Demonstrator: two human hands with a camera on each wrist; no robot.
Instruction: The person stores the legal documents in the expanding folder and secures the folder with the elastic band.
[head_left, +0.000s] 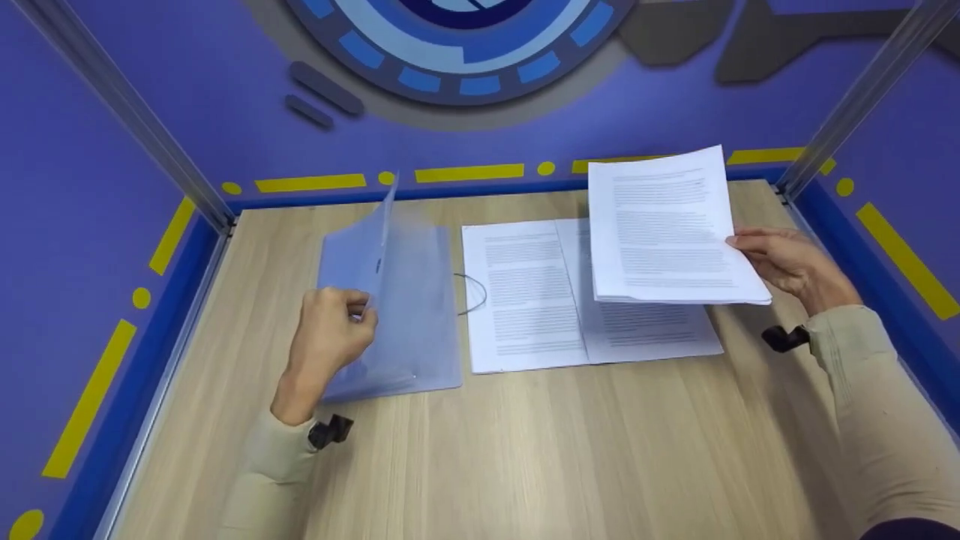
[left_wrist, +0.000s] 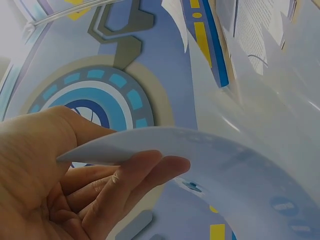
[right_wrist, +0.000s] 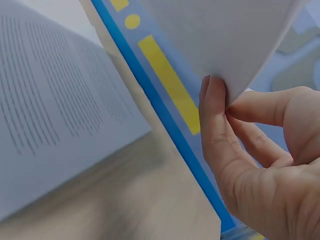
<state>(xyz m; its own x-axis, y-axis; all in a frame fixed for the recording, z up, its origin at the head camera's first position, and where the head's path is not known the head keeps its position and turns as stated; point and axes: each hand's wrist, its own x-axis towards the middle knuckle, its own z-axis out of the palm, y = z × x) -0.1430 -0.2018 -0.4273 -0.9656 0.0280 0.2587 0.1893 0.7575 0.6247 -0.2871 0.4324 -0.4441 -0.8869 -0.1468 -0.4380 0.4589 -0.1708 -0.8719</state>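
On a pale wood-grain table (head_left: 525,465) before a purple far wall (head_left: 195,67) marked with yellow dashes (head_left: 311,183), a clear folder (head_left: 420,330) lies at left — the left hand (head_left: 326,330) holds its raised cover (head_left: 383,240) in a closed pinch. The right hand (head_left: 791,266) pinches a lifted paper stack (head_left: 664,225) by its right edge, above open printed pages (head_left: 525,300) just right of the folder.

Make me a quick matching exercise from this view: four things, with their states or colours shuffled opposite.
1. left hand
2. right hand
3. folder
4. lower pages

A. bluish, see-through
B. pinching the lifted cover
C. white, printed, flat on the table
D. pinching the raised sheets

Pairs: 1-B, 2-D, 3-A, 4-C
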